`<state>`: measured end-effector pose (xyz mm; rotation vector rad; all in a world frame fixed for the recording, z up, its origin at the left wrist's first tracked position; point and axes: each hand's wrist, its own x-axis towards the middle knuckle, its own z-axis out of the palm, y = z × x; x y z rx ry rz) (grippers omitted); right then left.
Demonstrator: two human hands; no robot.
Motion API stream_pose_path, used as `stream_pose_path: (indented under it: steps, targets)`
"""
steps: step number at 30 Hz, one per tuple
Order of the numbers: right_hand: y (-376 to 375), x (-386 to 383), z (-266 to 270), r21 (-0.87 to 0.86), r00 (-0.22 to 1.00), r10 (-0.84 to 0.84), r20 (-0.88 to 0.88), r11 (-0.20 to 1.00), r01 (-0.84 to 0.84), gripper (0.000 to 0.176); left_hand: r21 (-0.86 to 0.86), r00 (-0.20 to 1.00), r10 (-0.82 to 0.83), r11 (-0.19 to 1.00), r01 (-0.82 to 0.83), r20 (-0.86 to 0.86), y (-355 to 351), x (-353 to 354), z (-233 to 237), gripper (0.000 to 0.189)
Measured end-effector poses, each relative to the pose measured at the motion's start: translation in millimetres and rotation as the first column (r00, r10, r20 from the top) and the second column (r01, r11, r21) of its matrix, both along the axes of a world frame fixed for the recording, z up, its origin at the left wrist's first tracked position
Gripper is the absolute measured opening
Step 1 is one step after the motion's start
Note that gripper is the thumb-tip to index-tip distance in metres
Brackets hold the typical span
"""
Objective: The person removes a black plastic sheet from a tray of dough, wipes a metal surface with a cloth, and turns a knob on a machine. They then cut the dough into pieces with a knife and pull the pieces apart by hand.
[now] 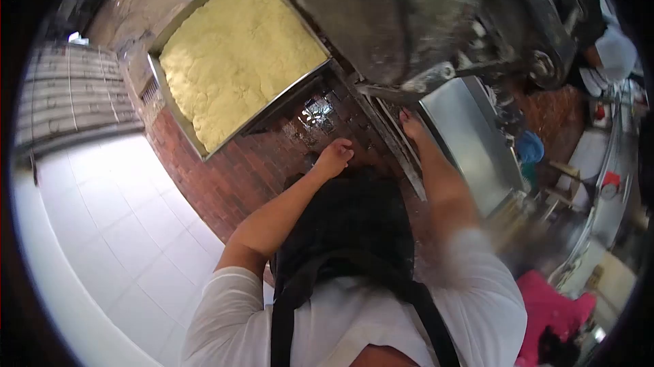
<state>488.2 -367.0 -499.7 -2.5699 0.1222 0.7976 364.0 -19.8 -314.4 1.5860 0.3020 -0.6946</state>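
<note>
My left hand (pixel 334 157) hangs in front of the black apron (pixel 344 224), its fingers loosely curled in with nothing visible in them. Up and to the left of it is a large metal tray (pixel 180 118) filled with pale yellow dough (pixel 242 54). My right hand (pixel 411 125) reaches to the lower edge of a big, worn machine (pixel 354 20), beside a metal rail (pixel 388 135). Its fingers are bent and partly hidden, and what they grip cannot be made out.
Red brick flooring (pixel 272 156), wet in places, lies below. White tiles (pixel 116 224) spread at the left. A steel-topped surface (pixel 470 142) stands right of my right arm. Farther right are a blue bowl (pixel 530 147), a pink cloth (pixel 552 312) and a person's sleeve or white garment (pixel 616 50).
</note>
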Motion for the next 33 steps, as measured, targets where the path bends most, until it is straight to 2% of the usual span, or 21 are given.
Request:
stream_pose_path:
  steps: [1,2,4,6,8,11,12,14,15,17,18,20,23,26,30,33]
  targets:
    - [5,-1,5,-0.074,0.992,0.091,0.086,0.994,-0.085,0.047,-0.004,0.999,-0.035,0.999,0.035,0.010,-4,0,-3,0.036]
    - [5,-3,12,-0.088,0.989,0.127,0.071,0.989,-0.121,0.047,-0.022,0.999,-0.031,0.999,0.032,0.025,-9,2,-8,0.035]
    - [29,-4,80,-0.063,1.000,-0.021,-0.016,0.998,0.020,0.052,-0.051,0.994,-0.016,0.998,0.021,0.105,-24,10,-27,0.034]
    - [17,0,68,-0.052,0.998,0.043,-0.042,0.998,-0.045,0.054,-0.050,0.986,0.009,0.999,-0.001,0.167,-39,16,-44,0.034]
    - [9,5,55,-0.037,0.992,0.105,-0.072,0.993,-0.108,0.056,-0.009,0.986,0.029,1.000,-0.028,0.165,-42,26,-34,0.034]
    - [13,12,54,-0.158,0.986,-0.107,-0.130,0.984,0.086,0.049,0.007,0.984,0.099,0.995,-0.101,0.149,-38,27,-32,0.034]
    - [15,13,50,-0.177,0.986,-0.077,-0.150,0.983,0.050,0.049,0.009,0.980,0.121,0.992,-0.124,0.160,-37,22,-37,0.034]
    - [12,19,37,-0.253,0.999,0.037,0.030,0.967,-0.029,0.055,-0.021,0.974,0.187,0.982,-0.186,0.128,-37,9,-49,0.034]
    - [-40,49,-44,-0.412,0.981,0.180,-0.065,0.891,-0.191,0.053,-0.032,0.969,0.216,0.976,-0.214,0.124,-37,6,-53,0.034]
    - [-129,101,-189,-0.623,0.852,0.432,-0.296,0.588,-0.515,0.049,-0.088,0.958,0.283,0.956,-0.279,0.041,-33,-2,-54,0.033]
    - [-88,107,-135,-0.570,0.950,0.281,-0.137,0.762,-0.308,0.049,-0.132,0.946,0.325,0.937,-0.325,-0.025,-32,-6,-56,0.032]
    - [-37,117,-94,-0.494,0.991,0.126,-0.037,0.860,-0.128,0.048,-0.160,0.926,0.377,0.913,-0.374,-0.012,-44,-22,-83,0.030]
    - [-14,141,-93,-0.461,1.000,0.004,0.005,0.887,-0.002,0.048,-0.197,0.906,0.423,0.888,-0.416,-0.005,-44,-48,-107,0.025]
    - [-18,160,-105,-0.437,0.996,-0.090,0.026,0.895,0.092,0.048,-0.335,0.857,0.480,0.789,-0.515,-0.189,-39,-80,-120,0.022]
    - [-34,172,-122,-0.399,0.979,-0.196,0.046,0.895,0.198,0.048,-0.375,0.805,0.490,0.714,-0.591,-0.335,-25,-111,-135,0.019]
    - [-43,168,-130,-0.364,0.964,-0.261,0.057,0.894,0.263,0.048,-0.329,0.807,0.496,0.740,-0.586,-0.320,-17,-121,-147,0.017]
